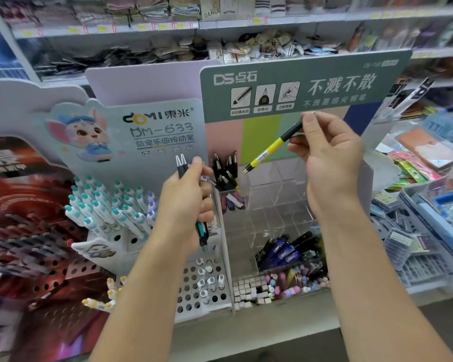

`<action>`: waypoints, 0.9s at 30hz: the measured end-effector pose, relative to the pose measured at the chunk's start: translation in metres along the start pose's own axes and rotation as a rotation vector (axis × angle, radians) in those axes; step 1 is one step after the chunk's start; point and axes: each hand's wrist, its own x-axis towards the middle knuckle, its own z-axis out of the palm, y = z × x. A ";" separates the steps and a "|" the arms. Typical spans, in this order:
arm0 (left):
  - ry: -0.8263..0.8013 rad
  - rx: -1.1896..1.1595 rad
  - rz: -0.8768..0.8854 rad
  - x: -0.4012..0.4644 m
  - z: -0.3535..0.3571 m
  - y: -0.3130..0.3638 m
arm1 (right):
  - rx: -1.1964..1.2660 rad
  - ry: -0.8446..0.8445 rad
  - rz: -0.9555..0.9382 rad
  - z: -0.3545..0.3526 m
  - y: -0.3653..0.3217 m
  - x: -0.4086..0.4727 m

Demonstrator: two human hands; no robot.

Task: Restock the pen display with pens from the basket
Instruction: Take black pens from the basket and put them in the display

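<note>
Both forearms fill the bottom of my view, reaching up toward the stands. Going from the left: my left hand [186, 194] has its fingers curled round a small bundle of pens [191, 202], two silver-tipped ends poking up above the thumb and a teal end hanging below the palm. Behind it stands the pale perforated rack [194, 291] full of teal-capped pens [102, 207], its card reading "DOMI", "DM-633".

Next comes the clear acrylic pen display [270, 202]: only its upper left compartment holds black pens [226, 168], tips up; several cells beside it look bare. Its green header [304, 82] reads "DS" with Chinese lettering.

My right hand [324, 152] pinches a yellow-and-black pen [272, 147] by its black end between thumb and fingertips, tip slanting down-left, above the display and touching nothing.

I judge I'm mid-placement: next I'd have to pick a cell and lower this pen in. I can't see the basket.
</note>
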 end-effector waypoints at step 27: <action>-0.229 0.127 -0.095 -0.003 0.004 -0.002 | -0.703 -0.322 -0.006 0.017 0.024 -0.019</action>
